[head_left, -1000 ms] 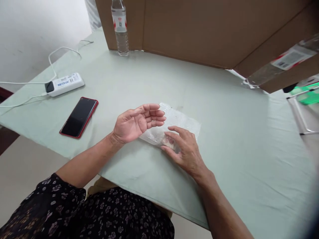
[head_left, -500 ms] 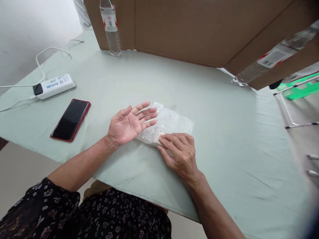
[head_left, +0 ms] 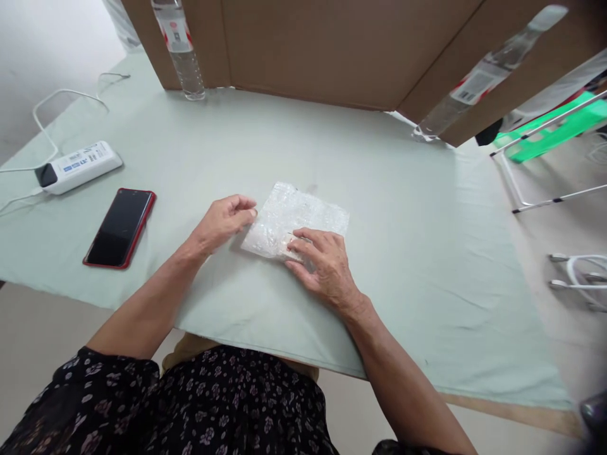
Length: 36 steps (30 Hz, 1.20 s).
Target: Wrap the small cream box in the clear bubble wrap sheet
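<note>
A sheet of clear bubble wrap (head_left: 303, 208) lies on the pale green tablecloth in front of me. My right hand (head_left: 325, 259) rests over its near edge, fingers bent around a small cream-coloured object (head_left: 287, 243). Most of that object is hidden by the fingers and the wrap, so its kind does not show. Beside the wrap's left edge is my left hand (head_left: 225, 221), its fingers loosely curled and the thumb slightly apart from them. Nothing shows between them.
On the left lie a phone (head_left: 119, 227) in a red case and a white power strip (head_left: 80, 167) with cables. A cardboard panel (head_left: 313, 50) stands at the back, with a water bottle (head_left: 183, 57) and a tilted bottle (head_left: 478, 82) against it. The tablecloth (head_left: 403, 284) extends right.
My left hand has turned from palm up with spread fingers to curled, at the wrap's left edge. My right hand stays on the cream-coloured object. The whole view has shifted slightly.
</note>
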Each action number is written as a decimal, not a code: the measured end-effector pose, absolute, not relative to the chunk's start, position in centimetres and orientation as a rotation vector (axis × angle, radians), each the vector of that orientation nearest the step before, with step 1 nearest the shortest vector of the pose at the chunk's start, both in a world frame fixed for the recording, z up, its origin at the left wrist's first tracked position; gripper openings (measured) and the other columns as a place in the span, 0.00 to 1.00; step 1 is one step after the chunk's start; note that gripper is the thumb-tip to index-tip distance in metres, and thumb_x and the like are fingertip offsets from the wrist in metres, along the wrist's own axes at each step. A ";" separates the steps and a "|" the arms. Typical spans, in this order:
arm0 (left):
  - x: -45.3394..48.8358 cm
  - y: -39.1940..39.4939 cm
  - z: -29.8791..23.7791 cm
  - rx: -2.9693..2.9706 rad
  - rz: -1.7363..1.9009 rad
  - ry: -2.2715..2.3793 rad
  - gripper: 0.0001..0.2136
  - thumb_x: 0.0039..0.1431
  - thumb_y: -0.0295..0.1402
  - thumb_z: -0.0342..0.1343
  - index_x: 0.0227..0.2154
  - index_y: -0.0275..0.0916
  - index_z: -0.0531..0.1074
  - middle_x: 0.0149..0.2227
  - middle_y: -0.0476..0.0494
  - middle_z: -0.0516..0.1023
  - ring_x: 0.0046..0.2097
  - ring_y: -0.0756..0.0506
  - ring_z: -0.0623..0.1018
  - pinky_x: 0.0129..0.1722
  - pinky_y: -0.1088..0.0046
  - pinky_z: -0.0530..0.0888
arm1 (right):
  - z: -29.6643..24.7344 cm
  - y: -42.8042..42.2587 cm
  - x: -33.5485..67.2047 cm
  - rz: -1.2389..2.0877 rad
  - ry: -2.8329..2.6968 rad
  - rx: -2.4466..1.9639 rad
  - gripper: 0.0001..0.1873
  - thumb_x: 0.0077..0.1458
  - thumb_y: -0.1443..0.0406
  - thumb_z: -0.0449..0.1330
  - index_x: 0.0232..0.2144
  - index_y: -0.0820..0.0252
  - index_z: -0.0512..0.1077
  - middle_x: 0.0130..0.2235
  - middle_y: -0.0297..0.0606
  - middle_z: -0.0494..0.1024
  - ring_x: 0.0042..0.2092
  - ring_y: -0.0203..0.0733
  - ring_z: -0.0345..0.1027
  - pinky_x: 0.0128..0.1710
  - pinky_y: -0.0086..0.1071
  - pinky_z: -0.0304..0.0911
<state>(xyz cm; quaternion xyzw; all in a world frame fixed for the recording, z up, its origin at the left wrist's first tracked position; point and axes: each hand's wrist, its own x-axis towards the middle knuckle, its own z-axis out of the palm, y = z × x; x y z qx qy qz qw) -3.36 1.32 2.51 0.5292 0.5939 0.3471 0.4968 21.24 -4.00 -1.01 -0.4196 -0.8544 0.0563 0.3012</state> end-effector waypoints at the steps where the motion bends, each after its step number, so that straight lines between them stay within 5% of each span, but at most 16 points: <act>1: -3.6 1.3 2.7 1.405 0.736 1.547 0.20 0.50 0.46 0.63 0.41 0.37 0.77 0.42 0.42 0.80 0.42 0.43 0.78 0.41 0.66 0.72 | -1.0 -4.0 21.2 0.147 -2.265 -1.116 0.09 0.63 0.60 0.61 0.45 0.54 0.73 0.52 0.42 0.79 0.52 0.49 0.71 0.52 0.43 0.57; 8: -3.4 1.1 3.4 1.736 0.204 1.726 0.25 0.52 0.59 0.56 0.21 0.39 0.73 0.25 0.45 0.76 0.29 0.46 0.72 0.29 0.69 0.64 | -1.2 -4.3 21.1 -0.036 -2.271 -1.103 0.12 0.62 0.62 0.62 0.48 0.56 0.73 0.57 0.46 0.76 0.57 0.53 0.68 0.55 0.45 0.57; 13: -3.1 0.9 2.7 1.700 0.223 1.557 0.19 0.49 0.47 0.60 0.16 0.39 0.63 0.19 0.52 0.64 0.24 0.51 0.63 0.24 0.73 0.58 | -0.9 -4.2 21.0 -0.105 -2.292 -1.087 0.10 0.63 0.60 0.62 0.46 0.55 0.74 0.55 0.44 0.76 0.58 0.52 0.66 0.57 0.46 0.55; 21: -1.2 0.0 2.1 1.250 0.606 1.248 0.12 0.46 0.38 0.63 0.22 0.39 0.65 0.23 0.51 0.70 0.25 0.51 0.71 0.26 0.74 0.71 | 0.0 -4.4 20.4 -0.128 -2.349 -1.106 0.07 0.61 0.64 0.61 0.43 0.54 0.74 0.41 0.38 0.78 0.49 0.49 0.66 0.55 0.45 0.52; 27: 1.1 -0.9 2.4 1.263 0.764 1.114 0.08 0.46 0.34 0.65 0.26 0.38 0.71 0.24 0.50 0.73 0.24 0.52 0.71 0.23 0.75 0.70 | 0.4 -4.6 20.4 -0.077 -2.380 -1.133 0.10 0.59 0.66 0.61 0.44 0.54 0.74 0.43 0.38 0.80 0.51 0.50 0.68 0.58 0.47 0.51; 33: 0.2 -0.9 2.8 1.247 0.696 0.930 0.14 0.52 0.37 0.56 0.35 0.34 0.80 0.33 0.41 0.80 0.31 0.46 0.78 0.31 0.67 0.77 | 0.7 -4.7 20.8 0.105 -2.307 -1.101 0.10 0.57 0.66 0.60 0.43 0.56 0.72 0.45 0.39 0.82 0.55 0.49 0.71 0.64 0.48 0.49; 36: 0.3 -1.3 2.5 1.532 0.695 0.984 0.11 0.55 0.33 0.54 0.36 0.36 0.81 0.33 0.43 0.79 0.30 0.49 0.76 0.32 0.69 0.75 | 1.4 -4.8 21.1 0.177 -2.265 -1.076 0.08 0.58 0.67 0.59 0.41 0.55 0.72 0.43 0.37 0.83 0.58 0.50 0.71 0.64 0.49 0.51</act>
